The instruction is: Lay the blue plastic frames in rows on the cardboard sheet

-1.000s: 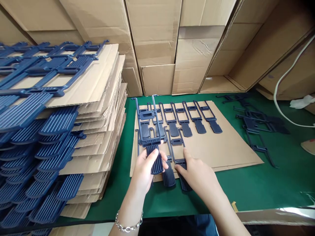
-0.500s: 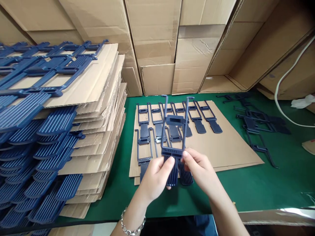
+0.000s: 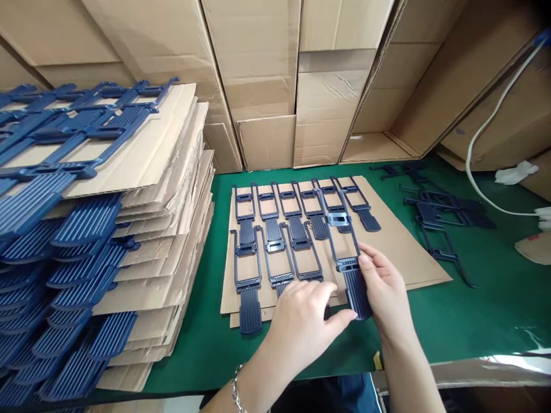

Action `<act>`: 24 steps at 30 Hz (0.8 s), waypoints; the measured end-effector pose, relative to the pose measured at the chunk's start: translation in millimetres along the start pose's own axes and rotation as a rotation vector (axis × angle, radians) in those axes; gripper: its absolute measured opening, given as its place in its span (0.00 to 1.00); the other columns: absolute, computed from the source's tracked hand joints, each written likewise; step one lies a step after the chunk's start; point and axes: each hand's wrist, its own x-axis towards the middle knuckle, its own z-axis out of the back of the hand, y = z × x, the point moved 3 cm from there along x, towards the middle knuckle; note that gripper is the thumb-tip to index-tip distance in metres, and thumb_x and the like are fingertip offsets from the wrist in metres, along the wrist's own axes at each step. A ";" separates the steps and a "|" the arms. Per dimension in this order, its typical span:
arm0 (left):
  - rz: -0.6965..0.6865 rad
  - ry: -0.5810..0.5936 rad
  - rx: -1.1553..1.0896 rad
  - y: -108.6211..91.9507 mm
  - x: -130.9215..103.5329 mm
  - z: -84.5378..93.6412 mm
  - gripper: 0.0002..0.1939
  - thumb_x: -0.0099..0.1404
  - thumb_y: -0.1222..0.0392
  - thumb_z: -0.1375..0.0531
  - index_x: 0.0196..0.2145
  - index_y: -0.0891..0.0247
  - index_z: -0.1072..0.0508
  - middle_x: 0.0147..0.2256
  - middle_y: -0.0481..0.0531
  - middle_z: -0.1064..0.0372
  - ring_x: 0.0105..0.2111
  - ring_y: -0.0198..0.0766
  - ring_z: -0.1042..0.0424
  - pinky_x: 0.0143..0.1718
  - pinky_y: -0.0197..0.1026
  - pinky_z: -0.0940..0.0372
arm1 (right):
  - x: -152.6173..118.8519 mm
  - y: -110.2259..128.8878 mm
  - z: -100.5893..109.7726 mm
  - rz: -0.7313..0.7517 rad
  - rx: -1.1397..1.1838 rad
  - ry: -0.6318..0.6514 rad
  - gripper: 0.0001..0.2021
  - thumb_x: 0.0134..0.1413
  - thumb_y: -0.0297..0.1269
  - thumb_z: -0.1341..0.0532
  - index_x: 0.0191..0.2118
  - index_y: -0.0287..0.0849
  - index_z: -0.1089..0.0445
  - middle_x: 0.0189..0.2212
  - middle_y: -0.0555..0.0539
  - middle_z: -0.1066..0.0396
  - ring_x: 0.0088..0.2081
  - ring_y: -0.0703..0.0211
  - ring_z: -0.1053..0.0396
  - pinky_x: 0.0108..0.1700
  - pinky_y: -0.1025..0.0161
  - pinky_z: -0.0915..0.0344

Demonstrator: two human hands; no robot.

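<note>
My right hand grips a dark blue plastic frame with a ribbed pad by its right side, thumb on the joint between frame and pad. It is tilted over the cardboard sheet. To its left is my left hand, fingers apart, the thumb tip close to the pad's lower left edge; whether it touches I cannot tell. Similar blue plastic frames lie in two rows on the sheet, pads toward me. My left hand hides some pads of the front row.
At the left rises a tall stack of cardboard sheets layered with more blue frames. Loose frames lie jumbled on the green tabletop at right. Cardboard boxes wall the back. A white cable hangs at far right.
The held frame has moved right and lower, toward the sheet. My left hand has let go of its pad and opened, while my right hand keeps its grip. The view has shifted slightly.
</note>
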 end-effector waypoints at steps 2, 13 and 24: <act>-0.121 -0.028 0.125 -2.3 -1.5 -2.4 0.12 0.60 0.52 0.42 0.40 0.58 0.33 0.42 0.47 0.31 0.43 0.42 0.35 0.50 0.55 0.44 | 5.4 -9.6 11.8 -0.047 -0.068 0.010 0.27 0.49 0.53 0.43 0.50 0.40 0.36 0.27 0.46 0.31 0.21 0.64 0.38 0.23 0.68 0.38; -0.182 0.139 0.302 10.5 -4.8 -21.8 0.20 0.58 0.55 0.41 0.48 0.57 0.37 0.58 0.51 0.47 0.58 0.50 0.52 0.54 0.72 0.60 | -7.4 -6.2 21.1 0.154 -0.808 -0.067 0.21 0.53 0.44 0.50 0.48 0.43 0.30 0.31 0.45 0.27 0.26 0.57 0.31 0.27 0.65 0.38; -0.166 0.154 0.239 12.5 -7.3 -23.4 0.24 0.57 0.57 0.41 0.51 0.55 0.40 0.58 0.50 0.47 0.58 0.51 0.53 0.54 0.72 0.62 | -18.5 1.0 21.3 0.312 -1.002 -0.030 0.18 0.56 0.41 0.50 0.48 0.44 0.31 0.36 0.48 0.28 0.31 0.54 0.29 0.31 0.64 0.37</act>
